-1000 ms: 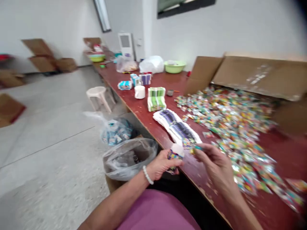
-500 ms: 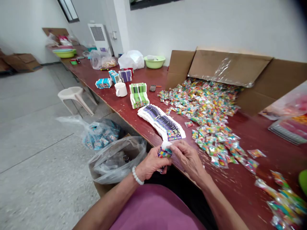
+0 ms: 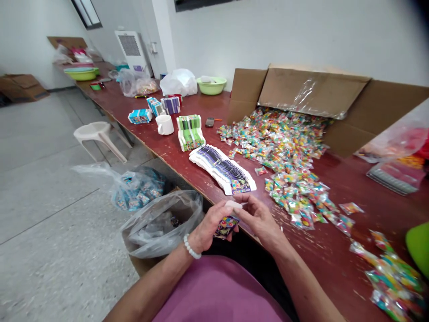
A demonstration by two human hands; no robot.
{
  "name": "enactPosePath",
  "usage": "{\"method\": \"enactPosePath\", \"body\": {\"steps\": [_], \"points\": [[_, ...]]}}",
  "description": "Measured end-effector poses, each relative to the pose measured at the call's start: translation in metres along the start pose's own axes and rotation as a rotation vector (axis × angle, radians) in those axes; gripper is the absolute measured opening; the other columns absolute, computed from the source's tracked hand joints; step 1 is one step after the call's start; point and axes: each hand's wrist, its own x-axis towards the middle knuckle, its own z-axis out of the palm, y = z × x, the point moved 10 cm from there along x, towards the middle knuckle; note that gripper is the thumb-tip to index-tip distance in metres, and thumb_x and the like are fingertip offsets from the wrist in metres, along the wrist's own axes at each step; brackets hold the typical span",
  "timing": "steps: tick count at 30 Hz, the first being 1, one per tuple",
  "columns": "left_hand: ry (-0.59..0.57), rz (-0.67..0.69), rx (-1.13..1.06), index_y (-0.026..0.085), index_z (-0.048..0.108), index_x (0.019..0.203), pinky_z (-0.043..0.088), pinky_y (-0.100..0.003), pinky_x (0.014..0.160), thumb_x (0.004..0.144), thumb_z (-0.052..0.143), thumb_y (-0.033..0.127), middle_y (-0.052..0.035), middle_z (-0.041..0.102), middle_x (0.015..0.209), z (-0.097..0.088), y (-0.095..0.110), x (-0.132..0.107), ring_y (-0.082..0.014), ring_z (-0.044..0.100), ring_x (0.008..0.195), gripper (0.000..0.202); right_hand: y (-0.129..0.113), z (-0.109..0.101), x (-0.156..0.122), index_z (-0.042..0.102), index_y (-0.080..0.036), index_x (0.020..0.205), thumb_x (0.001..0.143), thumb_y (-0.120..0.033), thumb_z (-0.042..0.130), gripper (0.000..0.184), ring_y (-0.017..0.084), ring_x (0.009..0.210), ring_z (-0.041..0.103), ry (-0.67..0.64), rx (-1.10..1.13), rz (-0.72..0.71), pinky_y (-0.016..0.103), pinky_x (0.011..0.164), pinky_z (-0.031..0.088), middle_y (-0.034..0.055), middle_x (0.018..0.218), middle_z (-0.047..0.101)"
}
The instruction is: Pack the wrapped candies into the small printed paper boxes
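A small purple printed candy box (image 3: 226, 226) is gripped in my left hand (image 3: 211, 223), just off the table's front edge. My right hand (image 3: 259, 219) has its thumb and fingers closed on the white end flap (image 3: 233, 204) of that box. Right beyond my hands lies a fanned row of flat purple cartons (image 3: 223, 167). Wrapped candies (image 3: 281, 143) in clear, colourful packets spread over the table to the right, spilling from a cardboard box (image 3: 315, 91).
Green cartons (image 3: 190, 133), a white mug (image 3: 165, 124) and blue carton bundles (image 3: 140, 116) stand further left on the red table (image 3: 208, 109). Below the edge is a plastic-lined carton (image 3: 164, 223), beside a bag of blue packs (image 3: 139, 190). A white stool (image 3: 97, 129) stands on the floor.
The small box has turned in my left hand, so more of its printed face shows. My right fingers have come over its white flap. The whole view has shifted slightly.
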Motion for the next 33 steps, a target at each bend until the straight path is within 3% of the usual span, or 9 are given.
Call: {"method": "enactPosePath", "body": {"steps": [3, 6, 8, 12, 15, 18, 24, 27, 33], "points": [[0.044, -0.055, -0.131, 0.011, 0.063, 0.103, 0.045, -0.022, 0.042, 0.085, 0.055, 0.047, -0.0044, 0.066, 0.067, -0.008, -0.008, 0.001, -0.0134, 0.058, 0.044, 0.042, 0.004, -0.002, -0.003, 0.063, -0.022, 0.102, 0.077, -0.045, 0.077, 0.037, 0.014, 0.069, 0.059, 0.056, 0.155, -0.023, 0.025, 0.061, 0.050, 0.0021, 0.091, 0.067], [0.104, -0.126, -0.253, 0.010, 0.063, 0.095, 0.044, -0.023, 0.039, 0.084, 0.054, 0.046, -0.0050, 0.066, 0.064, -0.018, -0.023, 0.003, -0.0139, 0.058, 0.040, 0.039, 0.008, 0.004, -0.007, 0.065, -0.022, 0.094, 0.080, -0.043, 0.075, 0.027, 0.014, 0.065, 0.060, 0.049, 0.167, -0.077, 0.028, 0.062, 0.053, 0.0012, 0.082, 0.065], [0.134, -0.157, -0.301, 0.010, 0.063, 0.096, 0.044, -0.023, 0.038, 0.084, 0.056, 0.044, -0.0045, 0.066, 0.064, -0.021, -0.031, 0.004, -0.0145, 0.058, 0.040, 0.037, 0.006, 0.005, -0.010, 0.068, -0.022, 0.092, 0.085, -0.044, 0.070, 0.023, 0.015, 0.062, 0.060, 0.056, 0.070, -0.144, 0.030, 0.060, 0.053, 0.0026, 0.082, 0.064], [0.136, -0.245, -0.356, 0.011, 0.063, 0.100, 0.045, -0.025, 0.036, 0.089, 0.052, 0.049, -0.0046, 0.066, 0.063, -0.015, -0.041, 0.004, -0.0158, 0.059, 0.038, 0.041, -0.006, 0.003, -0.013, 0.073, -0.021, 0.083, 0.088, -0.043, 0.066, 0.024, 0.013, 0.061, 0.061, 0.078, -0.201, -0.297, 0.031, 0.063, 0.054, 0.0083, 0.102, 0.064], [0.084, -0.276, -0.382, 0.011, 0.063, 0.103, 0.046, -0.026, 0.035, 0.092, 0.043, 0.058, -0.0054, 0.066, 0.063, -0.005, -0.040, 0.005, -0.0173, 0.060, 0.039, 0.052, 0.004, 0.003, -0.005, 0.071, -0.019, 0.084, 0.086, -0.044, 0.068, 0.025, 0.013, 0.054, 0.060, 0.022, -0.114, -0.196, 0.030, 0.056, 0.053, 0.0069, 0.091, 0.067], [0.061, -0.236, -0.349, 0.011, 0.063, 0.103, 0.046, -0.025, 0.035, 0.093, 0.036, 0.064, -0.0065, 0.066, 0.062, -0.002, -0.033, 0.007, -0.0173, 0.060, 0.039, 0.060, 0.014, 0.000, -0.001, 0.067, -0.020, 0.098, 0.083, -0.045, 0.071, 0.029, 0.014, 0.050, 0.060, 0.022, 0.048, -0.099, 0.027, 0.049, 0.050, 0.0005, 0.073, 0.065], [0.032, -0.240, -0.270, 0.016, 0.060, 0.115, 0.046, -0.024, 0.036, 0.091, 0.046, 0.058, -0.0042, 0.066, 0.062, -0.005, -0.032, 0.009, -0.0171, 0.060, 0.042, 0.050, -0.009, 0.003, -0.009, 0.073, -0.022, 0.087, 0.090, -0.038, 0.065, 0.019, 0.017, 0.067, 0.065, -0.060, -0.246, -0.332, 0.034, 0.071, 0.054, 0.0034, 0.079, 0.069], [0.055, -0.231, -0.203, 0.017, 0.060, 0.115, 0.045, -0.022, 0.036, 0.089, 0.052, 0.049, -0.0032, 0.066, 0.063, -0.008, -0.035, 0.010, -0.0159, 0.060, 0.042, 0.042, 0.003, -0.002, -0.004, 0.069, -0.020, 0.083, 0.086, -0.043, 0.069, 0.023, 0.016, 0.063, 0.063, -0.038, -0.173, -0.193, 0.031, 0.064, 0.054, 0.0023, 0.074, 0.068], [0.033, -0.220, -0.171, 0.015, 0.060, 0.115, 0.044, -0.022, 0.036, 0.091, 0.042, 0.061, -0.0054, 0.068, 0.063, -0.004, -0.036, 0.013, -0.0157, 0.059, 0.040, 0.054, 0.025, 0.009, 0.009, 0.065, -0.017, 0.081, 0.078, -0.043, 0.076, 0.029, 0.011, 0.049, 0.058, -0.087, 0.087, 0.012, 0.026, 0.049, 0.050, 0.0023, 0.078, 0.071]]}}
